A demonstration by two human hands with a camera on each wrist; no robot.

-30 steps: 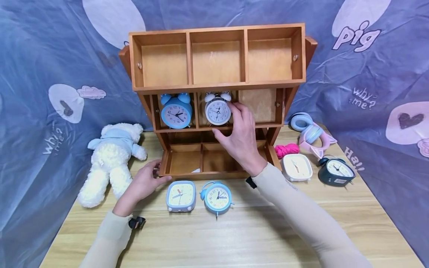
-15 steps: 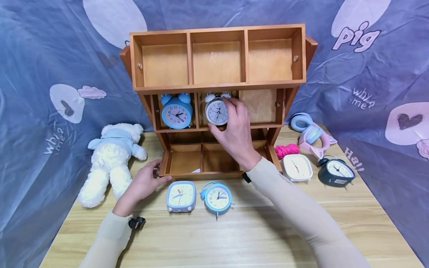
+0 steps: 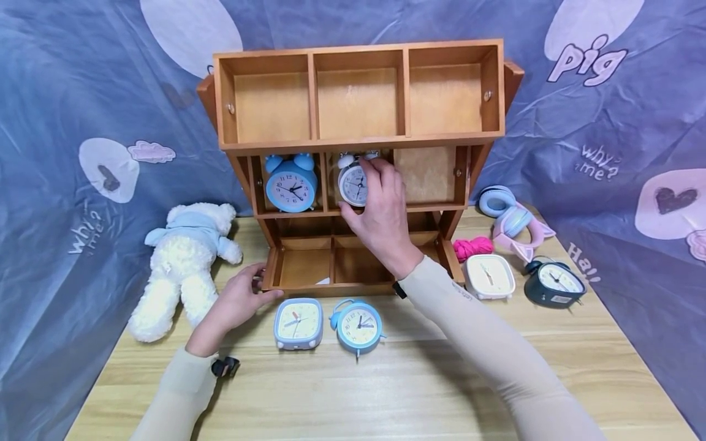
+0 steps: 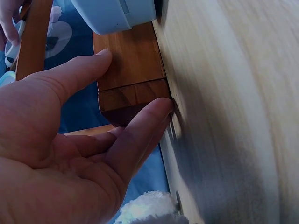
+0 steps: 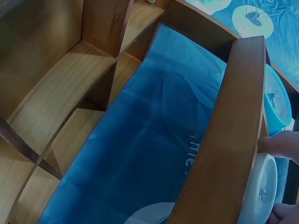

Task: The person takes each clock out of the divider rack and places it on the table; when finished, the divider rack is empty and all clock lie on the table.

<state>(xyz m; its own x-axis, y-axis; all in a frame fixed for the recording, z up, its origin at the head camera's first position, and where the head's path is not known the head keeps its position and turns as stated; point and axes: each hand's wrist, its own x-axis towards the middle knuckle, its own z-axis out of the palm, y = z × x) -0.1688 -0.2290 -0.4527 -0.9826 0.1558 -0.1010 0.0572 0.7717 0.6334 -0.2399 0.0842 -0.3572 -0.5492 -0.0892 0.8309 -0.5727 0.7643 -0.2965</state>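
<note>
A white twin-bell alarm clock [image 3: 350, 182] stands in the middle compartment of the shelf's second tier. My right hand [image 3: 383, 214] holds it, thumb at the lower edge and fingers by the upper rim, covering part of the dial. In the right wrist view, digits sit at both sides of the white clock [image 5: 259, 193]. My left hand [image 3: 238, 299] grips the lower left corner of the wooden shelf [image 3: 358, 144], the thumb on its front face and the fingers round its end. A blue twin-bell alarm clock [image 3: 290, 188] stands in the compartment to the left.
In front of the shelf are a blue-rimmed square clock [image 3: 298, 323] and a light-blue alarm clock [image 3: 359, 326]. At right lie pink yarn [image 3: 472, 246], a white square clock [image 3: 489, 277], a dark green alarm clock [image 3: 554, 283] and cat-ear headphones [image 3: 515, 223]. A teddy bear [image 3: 184, 263] lies left.
My right hand has shifted left across the white alarm clock and now covers more of its dial. The clock has hardly moved. The left hand stays at the shelf corner.
</note>
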